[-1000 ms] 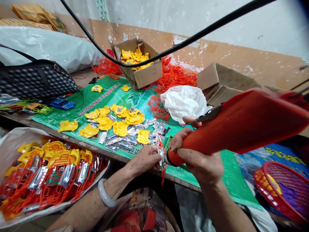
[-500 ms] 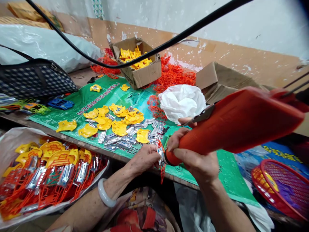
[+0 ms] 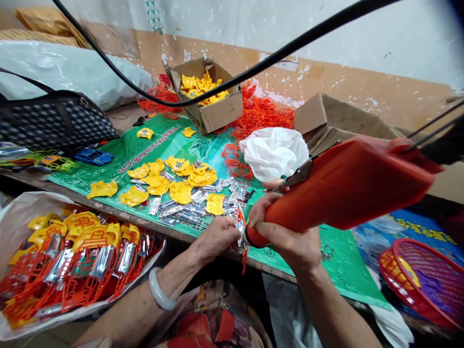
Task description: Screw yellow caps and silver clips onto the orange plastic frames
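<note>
My right hand (image 3: 286, 234) is wrapped round an electric screwdriver (image 3: 348, 188) covered in red material, a metal lever (image 3: 299, 174) along its upper side. The tool slants down to the left, its nose against a small silver part (image 3: 240, 229) at the table's front edge. My left hand (image 3: 217, 237) pinches that part, and an orange plastic frame (image 3: 244, 261) hangs below it. The tool's tip is hidden. Just beyond my left hand lie loose silver parts (image 3: 181, 211) and several yellow plastic pieces (image 3: 180, 192) on a green sheet (image 3: 141, 150).
A white sack (image 3: 21, 205) of yellow, silver and orange assemblies stands at the left. Behind are a cardboard box (image 3: 221, 113) of yellow pieces, orange frames (image 3: 264, 116) and a white plastic bag (image 3: 275, 152). A red basket (image 3: 427, 280) sits right. A black cable (image 3: 264, 60) crosses above.
The rear end of the screwdriver has swung slightly left, while its nose stays at the silver part. My left hand keeps its place, and the view has shifted a little.
</note>
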A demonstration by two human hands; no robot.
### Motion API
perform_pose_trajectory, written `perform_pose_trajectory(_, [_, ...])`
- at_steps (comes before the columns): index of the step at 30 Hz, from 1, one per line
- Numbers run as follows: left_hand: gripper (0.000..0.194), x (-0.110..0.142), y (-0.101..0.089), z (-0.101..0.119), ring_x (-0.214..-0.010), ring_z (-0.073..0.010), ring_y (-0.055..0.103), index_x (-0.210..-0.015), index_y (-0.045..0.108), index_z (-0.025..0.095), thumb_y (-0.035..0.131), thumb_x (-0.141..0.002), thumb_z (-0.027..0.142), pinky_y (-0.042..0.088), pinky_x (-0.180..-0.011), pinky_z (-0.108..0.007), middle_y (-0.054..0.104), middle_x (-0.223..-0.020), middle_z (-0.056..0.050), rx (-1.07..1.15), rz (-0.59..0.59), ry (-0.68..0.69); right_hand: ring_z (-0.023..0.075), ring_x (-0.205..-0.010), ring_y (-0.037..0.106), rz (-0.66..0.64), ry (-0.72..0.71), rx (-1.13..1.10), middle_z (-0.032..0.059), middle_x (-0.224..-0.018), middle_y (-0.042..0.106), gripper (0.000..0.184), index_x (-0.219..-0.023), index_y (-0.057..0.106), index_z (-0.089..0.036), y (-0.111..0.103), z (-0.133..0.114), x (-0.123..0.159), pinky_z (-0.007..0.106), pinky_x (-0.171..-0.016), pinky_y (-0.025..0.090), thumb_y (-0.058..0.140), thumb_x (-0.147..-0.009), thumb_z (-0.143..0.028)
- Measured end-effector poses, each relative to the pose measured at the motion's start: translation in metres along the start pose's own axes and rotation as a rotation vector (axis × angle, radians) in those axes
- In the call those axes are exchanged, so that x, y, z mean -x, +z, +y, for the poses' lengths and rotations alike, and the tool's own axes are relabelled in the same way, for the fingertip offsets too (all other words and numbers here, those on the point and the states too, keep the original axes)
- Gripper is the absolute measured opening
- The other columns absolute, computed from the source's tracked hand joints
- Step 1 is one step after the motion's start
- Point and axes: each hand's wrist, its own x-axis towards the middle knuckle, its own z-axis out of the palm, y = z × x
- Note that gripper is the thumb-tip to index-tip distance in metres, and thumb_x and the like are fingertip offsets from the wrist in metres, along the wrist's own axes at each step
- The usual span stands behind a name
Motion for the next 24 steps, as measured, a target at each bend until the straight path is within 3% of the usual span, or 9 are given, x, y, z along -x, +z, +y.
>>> perform_pose_trajectory(5, [0.015,0.001,-0.001,-0.001,-0.045,-0.009,0.043,-0.065,0.056,0.017,0.054,-0.066,0.032,0.028,-0.044,-0.02,0.053,-0.049,0.004,0.011,-0.003,0.011,0.0189,-0.069,0.061,0.024,0.045,-0.033,-0.0031,-0.067,0.059,0.028,-0.095,0.062,-0.024,0.0,-0.001,0.003,0.041,-0.074,0.055,0.069,-0.069,-0.024])
perform_pose_trajectory(12, [0.016,0.017,-0.003,0.003,-0.054,-0.0093,0.047,-0.083,0.062,0.017,0.058,-0.068,0.023,0.036,-0.05,-0.02,0.058,-0.066,0.004,0.05,-0.066,0.029,0.016,-0.061,0.06,0.264,0.034,-0.19,-0.0051,-0.068,0.06,0.05,-0.115,0.055,-0.028,-0.009,-0.016,0.005,0.035,-0.063,0.053,0.075,-0.068,-0.024])
perform_pose_trajectory(17, [0.026,0.025,0.004,0.0,-0.065,-0.0117,0.053,-0.089,0.064,0.015,0.059,-0.064,0.014,0.041,-0.062,-0.024,0.062,-0.076,0.001,0.218,-0.022,0.069,0.0147,-0.057,0.058,0.61,-0.008,-0.177,-0.0027,-0.074,0.062,0.051,-0.095,0.064,-0.02,-0.03,-0.011,-0.009,0.03,-0.054,0.05,0.086,-0.05,-0.019])
perform_pose_trajectory(20, [0.027,0.026,0.005,-0.002,-0.069,-0.0105,0.054,-0.088,0.067,0.013,0.061,-0.061,0.007,0.039,-0.067,-0.023,0.064,-0.077,0.001,0.41,-0.033,0.095,0.0153,-0.059,0.059,0.641,0.056,-0.057,-0.0009,-0.073,0.063,0.035,-0.078,0.065,-0.017,-0.05,0.004,-0.013,0.029,-0.054,0.049,0.087,-0.051,-0.024])
perform_pose_trajectory(24, [0.011,0.019,0.001,-0.008,-0.057,-0.009,0.051,-0.073,0.064,0.012,0.07,-0.065,0.011,0.039,-0.06,-0.022,0.061,-0.064,0.001,0.687,-0.099,-0.034,0.016,-0.063,0.058,0.703,0.073,0.102,-0.0007,-0.076,0.064,0.037,-0.076,0.065,-0.018,-0.071,0.02,-0.014,0.031,-0.059,0.05,0.087,-0.052,-0.034])
